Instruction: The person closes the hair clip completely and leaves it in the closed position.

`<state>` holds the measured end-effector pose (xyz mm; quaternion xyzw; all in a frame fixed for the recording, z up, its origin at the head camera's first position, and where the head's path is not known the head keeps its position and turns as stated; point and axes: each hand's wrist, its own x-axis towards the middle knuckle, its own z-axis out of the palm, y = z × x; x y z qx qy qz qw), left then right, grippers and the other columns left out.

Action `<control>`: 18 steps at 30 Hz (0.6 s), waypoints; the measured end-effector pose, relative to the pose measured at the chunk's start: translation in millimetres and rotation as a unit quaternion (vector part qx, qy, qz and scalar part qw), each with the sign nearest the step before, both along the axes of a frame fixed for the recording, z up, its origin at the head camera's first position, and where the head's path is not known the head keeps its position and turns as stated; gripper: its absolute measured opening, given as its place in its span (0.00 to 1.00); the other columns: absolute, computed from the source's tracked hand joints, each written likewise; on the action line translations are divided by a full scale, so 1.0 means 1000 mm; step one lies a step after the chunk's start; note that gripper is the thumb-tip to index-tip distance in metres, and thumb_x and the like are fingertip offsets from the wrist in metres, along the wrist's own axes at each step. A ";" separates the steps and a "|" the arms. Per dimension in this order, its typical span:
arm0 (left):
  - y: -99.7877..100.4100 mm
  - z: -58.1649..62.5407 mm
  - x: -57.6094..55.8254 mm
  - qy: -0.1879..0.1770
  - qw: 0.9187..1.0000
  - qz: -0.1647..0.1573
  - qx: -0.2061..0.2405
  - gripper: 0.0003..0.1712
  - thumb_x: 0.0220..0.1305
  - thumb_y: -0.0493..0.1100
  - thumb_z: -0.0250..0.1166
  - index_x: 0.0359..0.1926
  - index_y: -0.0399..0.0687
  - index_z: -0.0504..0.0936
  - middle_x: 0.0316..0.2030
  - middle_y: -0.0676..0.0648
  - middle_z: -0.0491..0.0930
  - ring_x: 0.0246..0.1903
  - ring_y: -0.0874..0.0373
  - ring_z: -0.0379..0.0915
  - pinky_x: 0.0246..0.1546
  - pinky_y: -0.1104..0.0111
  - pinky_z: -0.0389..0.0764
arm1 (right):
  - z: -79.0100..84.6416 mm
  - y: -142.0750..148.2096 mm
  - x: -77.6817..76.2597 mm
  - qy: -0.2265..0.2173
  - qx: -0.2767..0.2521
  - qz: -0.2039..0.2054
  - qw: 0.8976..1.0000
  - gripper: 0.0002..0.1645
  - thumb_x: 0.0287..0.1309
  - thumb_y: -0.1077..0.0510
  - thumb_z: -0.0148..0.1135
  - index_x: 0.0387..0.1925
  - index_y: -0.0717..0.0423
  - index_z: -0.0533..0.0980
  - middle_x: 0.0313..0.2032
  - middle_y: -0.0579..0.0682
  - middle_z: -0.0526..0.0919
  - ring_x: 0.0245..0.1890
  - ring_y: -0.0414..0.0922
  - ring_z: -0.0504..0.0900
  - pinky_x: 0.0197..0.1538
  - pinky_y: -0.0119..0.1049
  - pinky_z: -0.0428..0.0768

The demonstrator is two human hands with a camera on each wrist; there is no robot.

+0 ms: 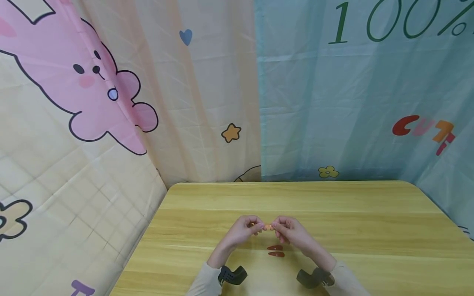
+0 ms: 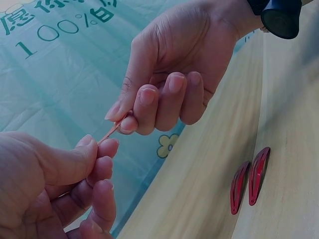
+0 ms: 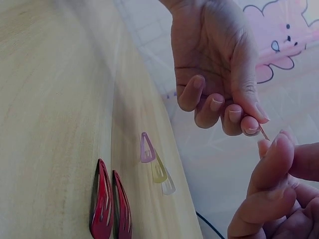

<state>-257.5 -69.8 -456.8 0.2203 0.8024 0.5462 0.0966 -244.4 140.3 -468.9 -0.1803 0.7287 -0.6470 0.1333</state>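
My left hand (image 1: 242,230) and right hand (image 1: 292,231) meet above the table. Between them is a small orange hair clip (image 1: 268,227), each hand pinching one end with thumb and index finger. In the left wrist view the clip (image 2: 110,130) appears edge-on as a thin strip, mostly covered by fingertips. Two glossy red snap hair clips (image 1: 275,248) (image 1: 276,254) lie side by side on the table below the hands. Farther off in the right wrist view lie a purple clip (image 3: 147,149), a yellow clip (image 3: 159,172) and a whitish clip (image 3: 170,185), partly overlapping in that view.
The wood-grain table (image 1: 333,205) runs back to a blue curtain (image 1: 352,102) and a cream curtain (image 1: 207,90) with printed figures. A black device (image 1: 233,275) is strapped to the left wrist and another (image 1: 312,278) to the right.
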 end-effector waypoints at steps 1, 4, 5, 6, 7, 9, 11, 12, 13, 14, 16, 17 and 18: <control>0.000 0.000 0.000 -0.001 1.000 -0.001 0.002 0.10 0.68 0.41 0.59 0.32 0.41 0.82 0.27 0.52 0.76 0.29 0.59 0.71 0.35 0.59 0.74 | 0.000 0.000 0.000 -0.001 0.000 0.000 1.000 0.21 0.68 0.53 0.53 0.37 0.72 0.70 0.21 0.50 0.72 0.16 0.38 0.66 0.21 0.30 0.63; 0.000 0.000 0.000 -0.003 1.000 -0.002 0.007 0.10 0.68 0.41 0.59 0.33 0.41 0.82 0.27 0.52 0.76 0.29 0.59 0.71 0.36 0.57 0.74 | -0.002 0.000 -0.001 -0.002 -0.002 -0.001 1.000 0.21 0.68 0.53 0.53 0.37 0.73 0.70 0.21 0.49 0.72 0.16 0.38 0.66 0.21 0.30 0.63; 0.000 0.000 0.000 -0.004 1.000 -0.002 0.008 0.10 0.68 0.41 0.59 0.33 0.40 0.82 0.27 0.52 0.76 0.29 0.59 0.71 0.36 0.57 0.74 | -0.002 0.000 -0.001 -0.003 -0.003 0.000 1.000 0.21 0.68 0.53 0.53 0.37 0.73 0.70 0.20 0.49 0.72 0.17 0.39 0.65 0.22 0.30 0.63; 0.000 0.000 0.000 -0.004 1.000 -0.002 0.009 0.10 0.68 0.41 0.59 0.33 0.40 0.82 0.27 0.52 0.76 0.29 0.59 0.71 0.36 0.59 0.74 | -0.003 0.000 -0.001 -0.004 -0.003 0.000 1.000 0.21 0.68 0.53 0.53 0.37 0.73 0.69 0.20 0.48 0.72 0.17 0.39 0.66 0.22 0.30 0.63; -0.001 0.000 0.000 -0.003 1.000 -0.002 0.011 0.10 0.68 0.41 0.59 0.33 0.40 0.82 0.27 0.52 0.76 0.29 0.59 0.71 0.35 0.60 0.74 | -0.003 0.000 -0.001 -0.006 -0.005 0.000 1.000 0.21 0.68 0.53 0.53 0.38 0.73 0.69 0.20 0.48 0.72 0.17 0.39 0.66 0.22 0.31 0.64; 0.000 0.001 0.001 -0.007 1.000 -0.002 0.015 0.10 0.68 0.40 0.59 0.33 0.40 0.82 0.27 0.52 0.76 0.29 0.59 0.71 0.33 0.63 0.73 | -0.003 0.001 -0.002 -0.010 -0.008 0.002 1.000 0.21 0.68 0.53 0.53 0.38 0.73 0.69 0.21 0.48 0.72 0.17 0.40 0.66 0.22 0.31 0.64; 0.000 0.001 0.001 -0.015 1.000 0.001 0.017 0.10 0.68 0.41 0.59 0.33 0.40 0.82 0.27 0.52 0.75 0.29 0.59 0.70 0.32 0.66 0.71 | -0.004 0.001 -0.003 -0.014 -0.011 0.006 1.000 0.21 0.69 0.53 0.53 0.38 0.73 0.69 0.21 0.49 0.72 0.18 0.41 0.66 0.23 0.31 0.64; 0.000 0.001 0.002 -0.018 1.000 0.002 0.020 0.10 0.68 0.41 0.59 0.33 0.39 0.82 0.27 0.51 0.75 0.28 0.58 0.70 0.30 0.67 0.70 | -0.004 0.001 -0.003 -0.017 -0.013 0.007 1.000 0.21 0.69 0.53 0.53 0.38 0.72 0.69 0.21 0.49 0.72 0.18 0.41 0.66 0.23 0.31 0.65; 0.000 0.001 0.002 -0.021 1.000 0.002 0.022 0.10 0.68 0.41 0.59 0.33 0.39 0.82 0.27 0.51 0.75 0.28 0.58 0.70 0.29 0.68 0.69 | -0.004 0.001 -0.003 -0.020 -0.015 0.010 1.000 0.21 0.69 0.53 0.52 0.39 0.73 0.69 0.22 0.49 0.72 0.19 0.41 0.67 0.23 0.31 0.65; 0.000 0.001 0.002 -0.026 0.999 0.003 0.023 0.10 0.68 0.41 0.59 0.33 0.39 0.82 0.27 0.51 0.75 0.28 0.58 0.69 0.28 0.69 0.68 | -0.004 0.002 -0.004 -0.022 -0.018 0.013 1.000 0.20 0.69 0.54 0.52 0.39 0.73 0.69 0.22 0.50 0.72 0.19 0.40 0.67 0.24 0.31 0.65; 0.001 0.001 0.002 -0.032 0.999 0.004 0.028 0.11 0.68 0.41 0.58 0.34 0.38 0.82 0.27 0.51 0.75 0.28 0.57 0.68 0.25 0.71 0.66 | -0.004 0.002 -0.004 -0.024 -0.022 0.018 0.999 0.20 0.69 0.53 0.51 0.39 0.72 0.69 0.22 0.49 0.72 0.19 0.40 0.68 0.24 0.30 0.66; 0.001 0.001 0.002 -0.035 0.999 0.005 0.031 0.11 0.68 0.40 0.58 0.35 0.37 0.82 0.27 0.51 0.75 0.28 0.57 0.68 0.24 0.72 0.66 | -0.004 0.002 -0.004 -0.024 -0.024 0.019 0.999 0.20 0.69 0.53 0.51 0.39 0.72 0.69 0.23 0.49 0.72 0.19 0.39 0.69 0.24 0.30 0.66; 0.001 0.001 0.002 -0.038 0.999 0.005 0.033 0.11 0.69 0.40 0.58 0.35 0.37 0.81 0.27 0.51 0.74 0.28 0.56 0.67 0.23 0.72 0.65 | -0.003 0.002 -0.004 -0.023 -0.025 0.021 0.999 0.21 0.70 0.53 0.51 0.39 0.72 0.69 0.23 0.48 0.72 0.19 0.39 0.69 0.24 0.30 0.66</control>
